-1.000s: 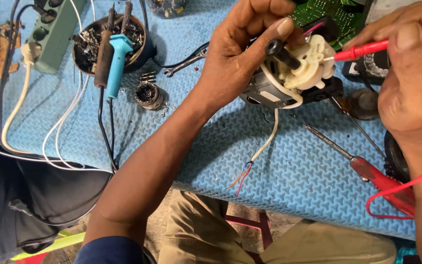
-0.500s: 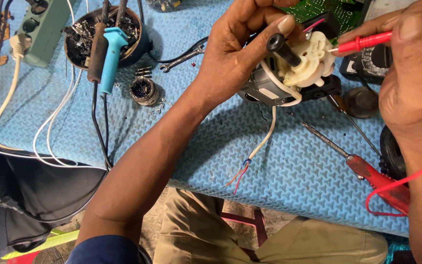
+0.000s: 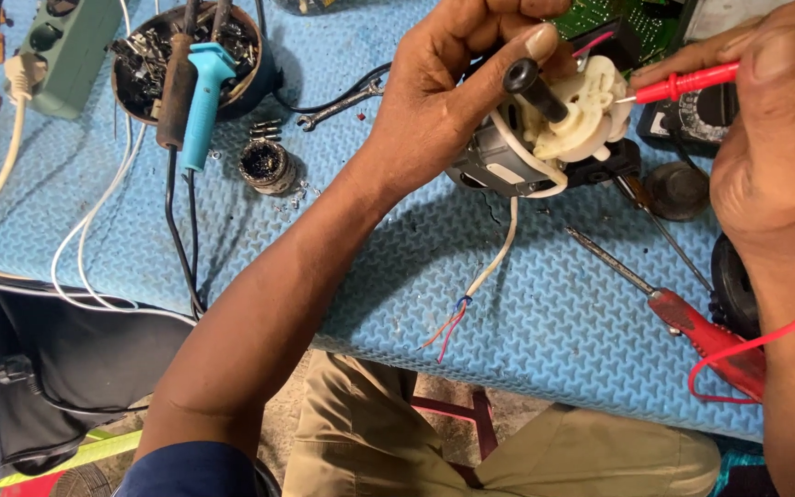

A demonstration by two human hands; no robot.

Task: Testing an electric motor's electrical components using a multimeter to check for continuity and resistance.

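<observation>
My left hand [image 3: 453,101] grips a small electric motor [image 3: 554,129] with a cream plastic top and a black shaft, held above the blue mat [image 3: 526,304]. A white cable [image 3: 494,262] hangs from the motor and ends in bare coloured wires. My right hand [image 3: 770,156] pinches a red test probe [image 3: 720,78], its metal tip touching the motor's cream top from the right. A red lead [image 3: 747,350] loops down past my right wrist.
A red-handled screwdriver [image 3: 683,313] lies on the mat at the right. At the back left a dark bowl [image 3: 259,69] holds two soldering irons [image 3: 200,92]. A green power strip [image 3: 71,51], a small wrench [image 3: 338,106], a green circuit board [image 3: 618,18] and a black meter [image 3: 692,115] lie around.
The view has drifted so everything sits slightly lower and further right. The probe tip has closed in on the motor's cream top; both hands keep their grips.
</observation>
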